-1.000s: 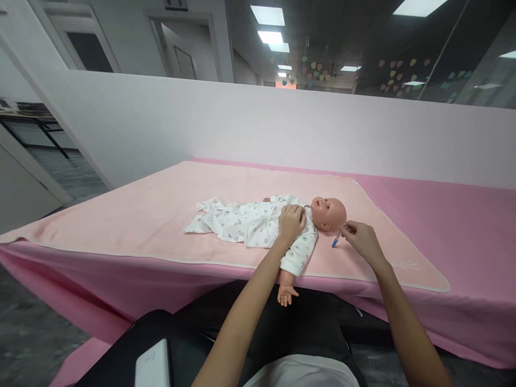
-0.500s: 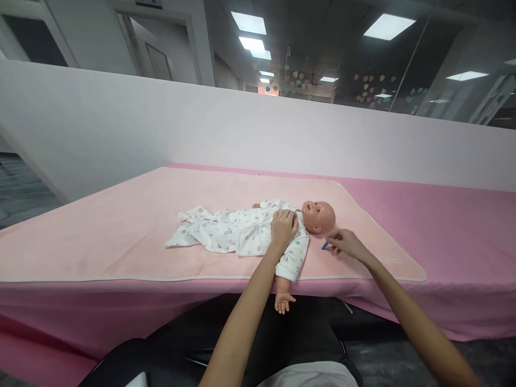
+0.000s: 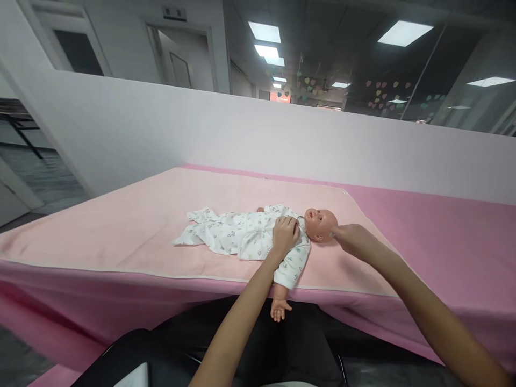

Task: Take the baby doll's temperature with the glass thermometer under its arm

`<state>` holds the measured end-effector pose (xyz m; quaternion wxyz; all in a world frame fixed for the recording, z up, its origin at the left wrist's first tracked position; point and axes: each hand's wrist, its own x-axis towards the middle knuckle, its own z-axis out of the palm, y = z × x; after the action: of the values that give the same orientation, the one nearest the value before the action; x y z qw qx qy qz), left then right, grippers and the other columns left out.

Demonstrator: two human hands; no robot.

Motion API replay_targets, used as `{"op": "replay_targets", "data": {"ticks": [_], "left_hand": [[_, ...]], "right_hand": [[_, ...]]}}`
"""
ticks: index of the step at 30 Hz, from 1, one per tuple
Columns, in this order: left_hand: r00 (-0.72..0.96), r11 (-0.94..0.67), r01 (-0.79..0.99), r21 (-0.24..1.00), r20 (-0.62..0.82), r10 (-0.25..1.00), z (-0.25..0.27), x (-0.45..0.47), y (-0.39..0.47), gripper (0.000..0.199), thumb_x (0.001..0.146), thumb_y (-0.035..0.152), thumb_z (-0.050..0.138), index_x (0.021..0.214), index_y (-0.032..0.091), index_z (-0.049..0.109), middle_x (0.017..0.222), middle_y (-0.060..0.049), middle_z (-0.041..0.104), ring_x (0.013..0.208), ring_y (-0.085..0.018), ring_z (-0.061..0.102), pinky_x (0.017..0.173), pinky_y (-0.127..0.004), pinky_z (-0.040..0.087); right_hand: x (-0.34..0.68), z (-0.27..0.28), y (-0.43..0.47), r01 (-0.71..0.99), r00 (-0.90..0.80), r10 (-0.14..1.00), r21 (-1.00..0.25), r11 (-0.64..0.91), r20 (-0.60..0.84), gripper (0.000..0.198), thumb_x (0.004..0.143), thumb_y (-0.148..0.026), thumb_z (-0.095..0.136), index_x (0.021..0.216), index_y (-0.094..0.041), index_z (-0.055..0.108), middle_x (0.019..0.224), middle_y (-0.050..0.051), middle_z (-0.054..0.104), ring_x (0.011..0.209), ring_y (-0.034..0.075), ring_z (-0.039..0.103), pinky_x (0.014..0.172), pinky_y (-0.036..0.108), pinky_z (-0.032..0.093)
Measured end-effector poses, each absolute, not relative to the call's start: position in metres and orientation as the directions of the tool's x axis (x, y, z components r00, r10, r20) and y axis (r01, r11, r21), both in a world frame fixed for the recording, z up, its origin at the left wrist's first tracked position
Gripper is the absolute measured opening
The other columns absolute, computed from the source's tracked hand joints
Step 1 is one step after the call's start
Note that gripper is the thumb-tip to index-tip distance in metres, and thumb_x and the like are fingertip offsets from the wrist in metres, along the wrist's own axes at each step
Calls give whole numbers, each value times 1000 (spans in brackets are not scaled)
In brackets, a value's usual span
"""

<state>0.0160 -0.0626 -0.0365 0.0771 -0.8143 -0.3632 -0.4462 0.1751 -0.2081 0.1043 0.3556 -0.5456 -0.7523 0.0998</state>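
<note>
A baby doll [image 3: 258,234] in a white patterned outfit lies on its back, head to the right and one arm hanging past the table's front edge. My left hand [image 3: 285,233] rests on the doll's chest, fingers laid over the cloth. Beside the crown of the doll's head [image 3: 321,226] is my right hand [image 3: 351,239], its fingers pinched together. A small pale tip shows at those fingertips, but the rest of what they hold is hidden.
Under the doll is a peach mat [image 3: 137,226] on a table covered with pink cloth [image 3: 455,242]. A white partition [image 3: 242,131] rises behind. The corner of a white object [image 3: 135,376] shows at lower left.
My right hand has risen from the mat below the doll's head to beside its crown. The blue piece seen at its fingers is now hidden. My left hand stays on the chest.
</note>
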Motion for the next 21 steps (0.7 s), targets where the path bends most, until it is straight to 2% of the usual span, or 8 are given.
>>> {"op": "replay_targets", "data": {"ticks": [2, 5, 7, 9, 11, 13, 17, 21], "left_hand": [[334, -722, 660, 205, 781, 528, -36, 16, -63, 8, 80, 17, 47, 76, 20, 54, 78, -3, 60, 77, -19, 50, 73, -33, 35], [324, -718, 661, 217, 781, 534, -37, 17, -63, 9, 80, 16, 47, 75, 19, 54, 77, -3, 60, 77, -18, 51, 73, -33, 34], [317, -715, 662, 223, 782, 537, -36, 17, -64, 10, 80, 15, 46, 75, 19, 54, 77, -3, 60, 77, -18, 51, 73, -33, 34], [303, -706, 669, 230, 783, 543, -36, 18, -64, 10, 80, 16, 46, 76, 19, 55, 77, -3, 61, 78, -19, 51, 74, -34, 33], [273, -685, 685, 247, 786, 555, -35, 18, -64, 11, 80, 16, 46, 78, 19, 56, 78, -4, 62, 79, -19, 52, 73, -35, 33], [224, -654, 705, 274, 789, 572, -35, 18, -63, 11, 79, 16, 46, 81, 19, 57, 81, -5, 63, 81, -20, 52, 74, -36, 32], [169, -611, 735, 295, 793, 585, -34, 18, -64, 14, 78, 17, 47, 87, 19, 58, 92, -6, 63, 86, -22, 52, 78, -38, 31], [183, -599, 750, 280, 782, 596, -34, 18, -65, 10, 79, 19, 47, 79, 20, 58, 92, -6, 62, 87, -22, 51, 79, -39, 31]], "right_hand": [[176, 92, -212, 679, -62, 889, -634, 371, 454, 20, 76, -34, 60, 65, -17, 65, 45, -1, 58, 37, 10, 51, 37, 19, 38], [175, 76, -215, 487, 75, 882, -789, 374, 465, 33, 86, -38, 42, 81, -14, 65, 43, -3, 54, 32, 8, 43, 34, 20, 37], [172, 66, -211, 460, 20, 904, -807, 371, 426, 34, 83, -39, 46, 75, -13, 66, 42, -4, 52, 32, 7, 39, 32, 19, 34], [168, 57, -203, 467, -13, 917, -808, 359, 399, 26, 74, -38, 58, 68, -14, 66, 46, -3, 56, 36, 7, 43, 35, 19, 35], [166, 51, -194, 380, 112, 900, -855, 353, 421, 26, 70, -41, 62, 68, -15, 67, 46, -2, 56, 36, 7, 42, 33, 19, 32], [166, 48, -188, 250, 196, 912, -918, 308, 359, 33, 72, -46, 59, 71, -14, 67, 39, -3, 50, 31, 6, 36, 30, 19, 26], [175, 50, -190, 240, -10, 985, -956, 168, 170, 32, 64, -46, 67, 70, -14, 67, 54, 3, 61, 37, 8, 46, 30, 19, 28], [192, 59, -198, 150, 141, 938, -943, 295, 316, 44, 76, -58, 44, 75, -19, 64, 59, 1, 63, 27, 2, 28, 28, 18, 22]]}}
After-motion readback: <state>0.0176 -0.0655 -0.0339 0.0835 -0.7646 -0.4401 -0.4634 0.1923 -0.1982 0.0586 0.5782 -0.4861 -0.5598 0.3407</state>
